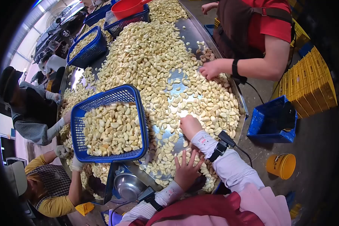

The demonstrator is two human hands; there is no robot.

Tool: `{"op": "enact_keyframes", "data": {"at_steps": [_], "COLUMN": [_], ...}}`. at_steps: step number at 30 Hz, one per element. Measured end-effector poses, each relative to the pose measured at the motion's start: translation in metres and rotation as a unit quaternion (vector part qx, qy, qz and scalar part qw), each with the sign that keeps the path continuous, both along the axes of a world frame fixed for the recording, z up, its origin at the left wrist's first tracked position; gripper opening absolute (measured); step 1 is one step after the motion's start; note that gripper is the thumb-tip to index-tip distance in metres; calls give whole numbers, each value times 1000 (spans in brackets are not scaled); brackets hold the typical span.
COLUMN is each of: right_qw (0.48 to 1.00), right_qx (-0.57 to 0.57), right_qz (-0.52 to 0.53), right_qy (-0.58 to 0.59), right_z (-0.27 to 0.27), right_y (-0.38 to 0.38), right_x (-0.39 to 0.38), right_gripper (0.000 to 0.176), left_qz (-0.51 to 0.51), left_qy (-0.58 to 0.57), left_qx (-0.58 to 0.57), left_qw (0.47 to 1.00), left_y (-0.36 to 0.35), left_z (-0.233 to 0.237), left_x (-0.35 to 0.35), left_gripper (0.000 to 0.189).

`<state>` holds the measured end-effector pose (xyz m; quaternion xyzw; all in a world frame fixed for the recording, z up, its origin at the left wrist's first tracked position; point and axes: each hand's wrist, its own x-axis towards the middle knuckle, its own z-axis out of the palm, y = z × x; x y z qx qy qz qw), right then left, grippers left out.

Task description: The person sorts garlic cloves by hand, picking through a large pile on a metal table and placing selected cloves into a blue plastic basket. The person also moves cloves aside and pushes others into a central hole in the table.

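Observation:
A broad heap of peeled garlic cloves (147, 52) covers the metal table (194, 32). My left hand (187, 170) lies palm down at the near edge, its fingers spread over loose cloves. Farther forward, my right hand (190, 126) is curled, knuckles up, among thinly scattered cloves; its fingertips and anything under them are hidden. Both forearms wear pale sleeves with black wrist straps. To the left of my hands, a blue plastic basket (142, 124) full of cloves sits tilted on the table.
Across to the right, a co-worker's hand (211, 69) touches the cloves. Two people work along the left side. More blue baskets (87, 52) and a red scoop (126, 8) stand at the back. A metal bowl (128, 186), blue bin (265, 128), yellow bucket (281, 165) and yellow crates (308, 81) surround the table.

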<state>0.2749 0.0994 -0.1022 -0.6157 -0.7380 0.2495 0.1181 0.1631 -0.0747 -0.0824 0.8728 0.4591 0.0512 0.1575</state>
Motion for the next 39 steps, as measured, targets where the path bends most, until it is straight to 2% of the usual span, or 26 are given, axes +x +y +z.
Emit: {"op": "enact_keyframes", "data": {"at_steps": [4, 6, 9, 11, 12, 13, 14, 15, 17, 18, 19, 20, 21, 22, 23, 24, 26, 28, 29, 31, 32, 33, 34, 35, 37, 39], "right_qw": [998, 997, 978, 918, 835, 767, 734, 706, 767, 807, 853, 883, 954, 938, 843, 907, 984, 989, 989, 989, 993, 995, 995, 999, 990, 996], "right_qx": [14, 16, -32, -109, -207, -238, -259, -251, -150, -88, -16, 18, 229, 312, 365, 303, 159, 40, 25, -27, -24, -17, -15, -13, 34, 30], "right_qz": [35, 61, 25, -14, -9, 29, 63, 87, 53, 1, -14, -88, -79, -99, -107, -49, 27, -8, 34, 27, 2, -23, -24, -36, -85, -60], "right_qy": [-42, -37, 203, 381, 510, 595, 625, 657, 622, 584, 521, 461, 174, -110, -380, -287, -74, -143, -142, -145, -118, -93, -96, -30, 103, 56], "right_z": [-6, -9, 46, 105, 136, 151, 169, 170, 174, 181, 179, 171, 162, 151, 137, 126, 94, 74, 68, 39, 19, 9, 14, 22, 32, 56], "right_y": [3, 4, 4, 10, 8, 7, 5, 5, 4, -3, -11, -21, -28, -41, -60, -71, -83, -91, -96, -111, -114, -112, -107, -104, -104, -102], "right_x": [4, 9, -1, -27, -43, -63, -79, -88, -61, -30, 11, 55, 102, 133, 146, 140, 118, 97, 87, 70, 71, 74, 79, 84, 101, 122], "right_gripper": [16, 15, 12, 15, 15, 16, 25, 20, 14, 12, 11, 12, 12, 12, 12, 16, 20, 9, 11, 16, 14, 13, 13, 10, 5, 6], "left_qz": [58, 42, 15, 8, -11, -32, -33, -34, -30, -1, 28, 72, 126, 237, 232, 208, 181, 83, 84, 89, 105, 101, 25, -50, -30, -4], "left_qy": [-62, -57, -55, -58, -58, -58, -138, -219, -165, -203, -222, -193, -156, -156, -103, -121, -140, -23, -23, -30, -70, -72, -110, -145, -169, -132], "left_qx": [17, 16, 14, 7, 16, 26, 23, 20, 46, 76, 41, 44, 35, -73, -33, -17, 1, -2, -1, -9, 56, 56, 63, 64, 106, 103], "left_qw": [996, 997, 998, 998, 998, 997, 990, 975, 985, 976, 974, 977, 979, 956, 967, 970, 973, 996, 996, 996, 990, 991, 992, 986, 979, 986], "left_y": [10, 9, 1, -4, -5, -6, -6, -4, 19, 24, 32, 34, 39, 38, 39, 42, 51, 54, 54, 46, 44, 41, 35, 30, 24, 23], "left_z": [-11, -18, -27, -30, -31, -33, -39, -44, -3, -11, 3, 0, 13, 12, 0, 2, 6, 9, 7, -1, 2, -1, -7, -7, -11, -18], "left_x": [-21, -22, -16, -7, -3, 2, 6, 10, -4, -15, -35, -57, -75, -87, -94, -85, -53, -18, -12, -8, -3, 1, 4, 6, 18, 21], "left_gripper": [54, 52, 45, 41, 36, 32, 27, 24, 24, 24, 24, 25, 24, 27, 31, 35, 39, 47, 47, 51, 34, 34, 23, 14, 8, 8]}}
